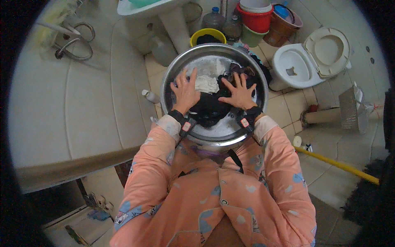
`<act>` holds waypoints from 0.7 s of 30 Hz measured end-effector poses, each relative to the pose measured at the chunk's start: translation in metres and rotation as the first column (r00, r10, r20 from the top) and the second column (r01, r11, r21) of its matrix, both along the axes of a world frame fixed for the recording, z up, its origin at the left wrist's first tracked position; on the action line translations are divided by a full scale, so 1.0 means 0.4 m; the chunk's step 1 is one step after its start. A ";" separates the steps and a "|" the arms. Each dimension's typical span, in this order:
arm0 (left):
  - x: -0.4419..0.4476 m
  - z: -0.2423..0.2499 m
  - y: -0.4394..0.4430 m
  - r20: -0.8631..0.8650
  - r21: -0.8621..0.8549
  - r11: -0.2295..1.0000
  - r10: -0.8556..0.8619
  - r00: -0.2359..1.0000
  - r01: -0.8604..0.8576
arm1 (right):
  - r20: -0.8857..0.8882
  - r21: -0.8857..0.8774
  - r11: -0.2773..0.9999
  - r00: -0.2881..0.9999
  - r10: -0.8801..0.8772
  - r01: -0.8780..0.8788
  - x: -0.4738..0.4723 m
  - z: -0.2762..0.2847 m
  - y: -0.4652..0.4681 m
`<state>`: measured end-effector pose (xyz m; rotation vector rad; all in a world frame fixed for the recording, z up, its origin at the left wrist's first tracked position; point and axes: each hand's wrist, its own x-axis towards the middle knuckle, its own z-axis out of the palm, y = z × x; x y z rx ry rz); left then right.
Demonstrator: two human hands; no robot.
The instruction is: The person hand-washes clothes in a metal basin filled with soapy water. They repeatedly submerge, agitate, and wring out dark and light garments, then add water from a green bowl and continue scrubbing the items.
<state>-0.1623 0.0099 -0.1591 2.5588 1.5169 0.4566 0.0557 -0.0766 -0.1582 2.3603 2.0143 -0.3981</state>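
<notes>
A large round metal basin (213,141) stands before me with wet laundry in it. My left hand (185,92) is spread, fingers apart, over the basin's left part, beside a bunched white cloth (207,84). Over the right part my right hand (240,92) is spread too, above dark cloth. Black cloth (211,106) lies in the middle and near part of the basin, and a dark purplish cloth (236,68) lies at the far right inside it. Neither hand grips anything that I can see. Whether the fingertips touch the cloth is unclear.
Behind the basin are a yellow basin (194,38) with dark cloth, large plastic bottles (213,20) and a red bucket (254,20). A toilet (293,66) stands at the right, a white bottle (150,96) at the left. A yellow pole (336,163) slants at the lower right.
</notes>
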 end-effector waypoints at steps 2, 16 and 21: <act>0.004 0.015 0.001 -0.039 -0.220 0.966 -0.148 0.988 0.136 | 0.123 0.057 0.997 0.990 -0.067 0.060 0.005 -0.014 0.002; 0.054 -0.120 0.130 -0.305 -0.496 0.862 -0.284 0.909 0.103 | 0.274 -0.083 0.990 0.952 0.137 -0.118 -0.028 -0.135 0.052; 0.069 -0.119 0.177 -0.350 -0.548 0.829 -0.354 0.867 0.117 | 0.161 -0.212 0.971 0.976 0.143 -0.107 -0.009 -0.148 0.081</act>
